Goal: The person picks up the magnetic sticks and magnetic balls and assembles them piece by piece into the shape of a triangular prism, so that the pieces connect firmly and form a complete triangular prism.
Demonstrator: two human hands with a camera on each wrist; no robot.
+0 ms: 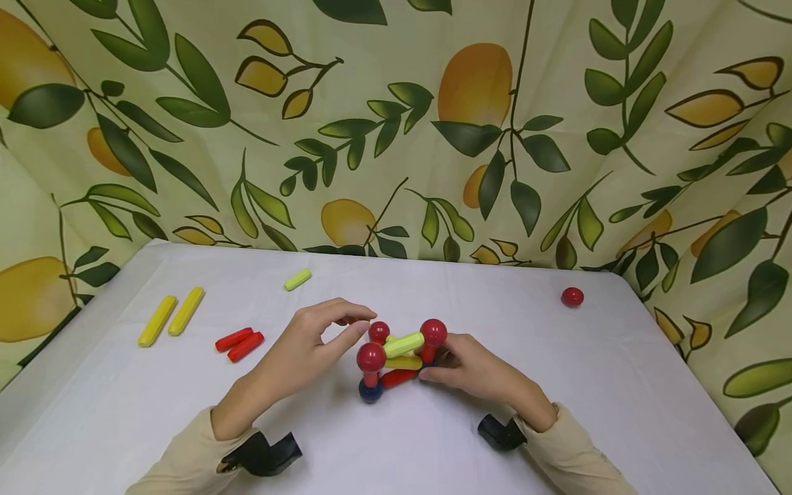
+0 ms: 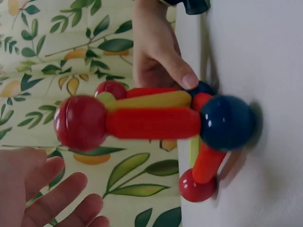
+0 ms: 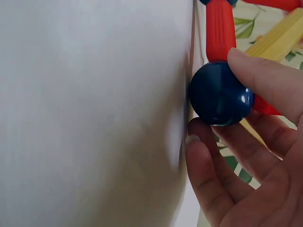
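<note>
A small frame of sticks and balls stands on the white table. A red ball (image 1: pixel 371 358) and another red ball (image 1: pixel 434 333) sit at its top, joined by a light green stick (image 1: pixel 404 345). Upright red sticks run down to blue balls below, one being the near-left blue ball (image 1: pixel 370 390). A yellow stick (image 1: pixel 405 363) slants inside. My right hand (image 1: pixel 479 368) holds the right blue ball (image 3: pixel 220 94) between thumb and fingers. Just left of the frame my left hand (image 1: pixel 309 347) hovers, fingers relaxed, apart from it in the left wrist view.
Two yellow sticks (image 1: pixel 157 321) lie far left, with two red sticks (image 1: pixel 245 347) nearer my left forearm. A short light green stick (image 1: pixel 298 280) is near the back edge. One loose red ball (image 1: pixel 572 297) sits at back right. A leaf-patterned curtain (image 1: pixel 396 137) hangs behind.
</note>
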